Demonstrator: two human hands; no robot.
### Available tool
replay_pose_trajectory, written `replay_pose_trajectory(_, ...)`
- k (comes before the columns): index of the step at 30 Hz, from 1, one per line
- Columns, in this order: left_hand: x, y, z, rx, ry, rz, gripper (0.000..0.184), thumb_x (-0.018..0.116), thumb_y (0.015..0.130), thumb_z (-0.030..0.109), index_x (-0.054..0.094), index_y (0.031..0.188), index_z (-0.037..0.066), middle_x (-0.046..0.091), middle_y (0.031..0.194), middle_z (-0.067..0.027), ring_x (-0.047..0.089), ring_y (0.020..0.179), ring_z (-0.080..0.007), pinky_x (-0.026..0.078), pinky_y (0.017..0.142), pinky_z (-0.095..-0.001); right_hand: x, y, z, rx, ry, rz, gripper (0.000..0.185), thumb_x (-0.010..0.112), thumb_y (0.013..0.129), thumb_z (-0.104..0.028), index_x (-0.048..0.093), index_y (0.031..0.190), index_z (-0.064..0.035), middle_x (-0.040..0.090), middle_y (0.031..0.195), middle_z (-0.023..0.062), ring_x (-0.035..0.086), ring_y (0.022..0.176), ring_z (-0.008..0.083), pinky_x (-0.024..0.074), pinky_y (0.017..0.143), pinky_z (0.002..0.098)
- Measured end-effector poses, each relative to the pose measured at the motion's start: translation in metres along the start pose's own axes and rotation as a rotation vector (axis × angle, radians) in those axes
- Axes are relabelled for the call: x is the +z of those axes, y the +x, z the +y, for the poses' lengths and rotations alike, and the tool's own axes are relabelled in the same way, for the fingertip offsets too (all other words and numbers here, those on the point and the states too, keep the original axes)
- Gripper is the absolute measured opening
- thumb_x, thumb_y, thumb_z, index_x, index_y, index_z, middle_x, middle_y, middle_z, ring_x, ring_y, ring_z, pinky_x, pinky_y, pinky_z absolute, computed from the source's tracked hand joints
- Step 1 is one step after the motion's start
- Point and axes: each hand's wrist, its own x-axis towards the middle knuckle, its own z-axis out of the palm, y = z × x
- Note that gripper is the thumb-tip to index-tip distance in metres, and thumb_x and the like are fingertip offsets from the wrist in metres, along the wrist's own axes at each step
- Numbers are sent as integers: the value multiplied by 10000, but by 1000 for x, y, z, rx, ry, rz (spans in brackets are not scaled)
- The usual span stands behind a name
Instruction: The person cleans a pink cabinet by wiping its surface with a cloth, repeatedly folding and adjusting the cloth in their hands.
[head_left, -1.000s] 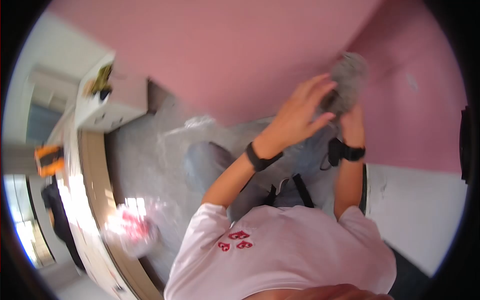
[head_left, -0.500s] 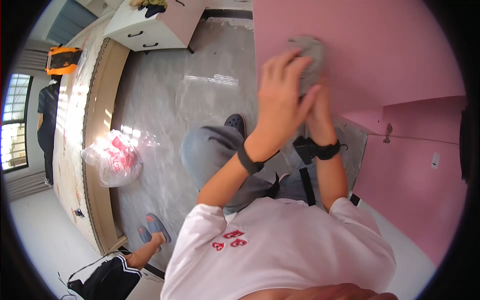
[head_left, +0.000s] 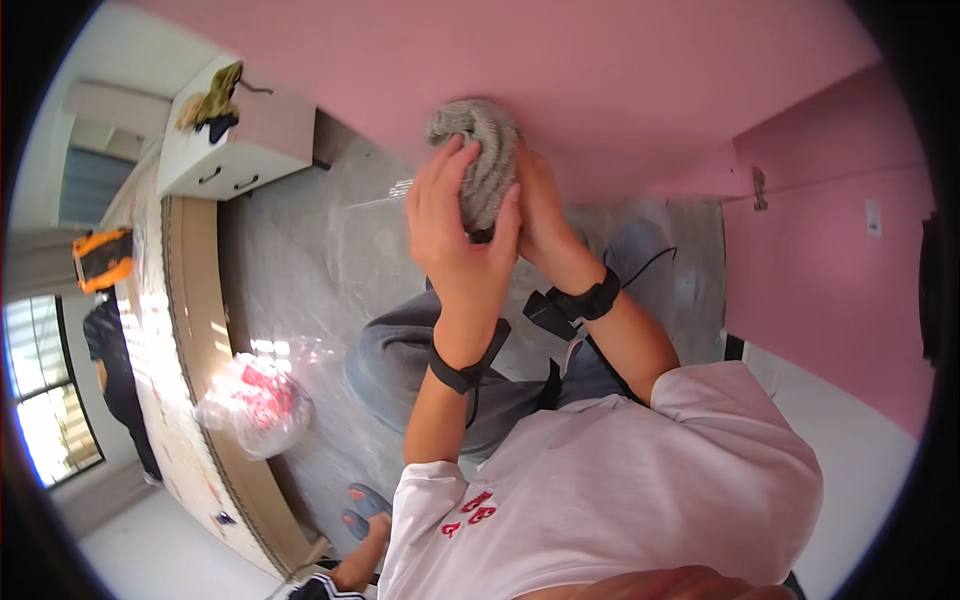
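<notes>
Pink panel [head_left: 620, 90] stands beside fingers [head_left: 452, 195] holding grey cloth [head_left: 490, 150].

one head-worn camera looks forward and steeply down through a round, dark-edged field, close over the white shirt [head_left: 610, 480] at 5 o'clock, with the left hand [head_left: 452, 225] and right hand [head_left: 545, 212] farther off around 12 o'clock

No words or numbers are showing legibly. Three red heart emblems [head_left: 482, 515] are standing on the chest of the person's white T-shirt [head_left: 620, 480]. Red print [head_left: 268, 393] is marking the clear plastic bag [head_left: 250, 440], its characters blurring. A small white label-like patch [head_left: 874, 218] is sitting on the pink panel [head_left: 800, 330], too tiny for reading.
</notes>
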Motion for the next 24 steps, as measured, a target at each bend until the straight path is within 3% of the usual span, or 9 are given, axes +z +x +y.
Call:
replay_pose_trajectory(4, 30, 1, 13, 184, -21, -142, 544, 882, 750, 137, 690, 1251, 45, 695, 1295, -154, 644, 1194, -391, 532, 1001, -458, -38, -14, -23, -157, 52, 32, 404, 529, 1088, -335, 661, 1255, 8, 702, 1161, 62, 676, 1024, 144, 559, 876, 313)
replay_pose_trajectory(8, 62, 7, 34, 197, -158, -291, 521, 880, 760, 159, 703, 1241, 64, 704, 1284, -125, 653, 1178, -377, 553, 973, -436, -72, -34, -55, -242, 135, 153, 427, 462, 1117, -355, 560, 1386, -38, 645, 1296, 61, 653, 1133, 170, 563, 957, 356)
replay_pose_trajectory(10, 88, 11, 45, 351, -184, -343, 545, 880, 761, 113, 693, 1269, 55, 735, 1236, -118, 671, 1177, -354, 564, 942, -422, -97, -35, -64, -337, 152, 160, 405, 465, 1116, -343, 563, 1376, -48, 640, 1294, 59, 649, 1136, 173, 559, 960, 355)
replay_pose_trajectory(15, 160, -9, 75, 340, -324, -517, 501, 839, 794, 140, 687, 1269, 94, 721, 1258, -96, 657, 1213, -345, 593, 882, -421, -200, -26, -68, -544, 186, 164, 350, 462, 1118, -304, 556, 1359, -69, 624, 1290, 55, 631, 1154, 172, 543, 969, 340)
replay_pose_trajectory(17, 168, -20, 79, 301, -356, -581, 484, 820, 812, 143, 680, 1275, 109, 712, 1274, -92, 650, 1232, -339, 600, 870, -423, -211, -36, -77, -690, -387, 251, 349, 466, 1118, -293, 539, 1377, -71, 615, 1294, 46, 619, 1167, 160, 527, 982, 326)
replay_pose_trajectory(18, 169, -24, 78, 303, -339, -601, 489, 807, 820, 143, 669, 1288, 123, 695, 1304, -90, 643, 1246, -338, 605, 860, -427, -214, -36, -76, -681, -395, 235, 349, 466, 1118, -293, 539, 1377, -71, 615, 1294, 46, 619, 1167, 160, 527, 982, 326)
replay_pose_trajectory(20, 161, -30, 77, 280, -299, -622, 494, 795, 828, 144, 657, 1302, 136, 678, 1334, -88, 635, 1259, -337, 611, 850, -430, -195, -49, -74, -606, -99, 287, 355, 473, 1116, -300, 536, 1381, -73, 608, 1296, 37, 610, 1183, 156, 512, 1002, 321)
replay_pose_trajectory(24, 132, -24, 69, 248, -235, -537, 522, 792, 825, 160, 636, 1323, 143, 653, 1361, -72, 628, 1257, -344, 614, 839, -419, -175, -53, -57, -504, -133, 233, 366, 465, 1116, -300, 530, 1392, -69, 604, 1292, 32, 607, 1193, 157, 504, 1009, 323)
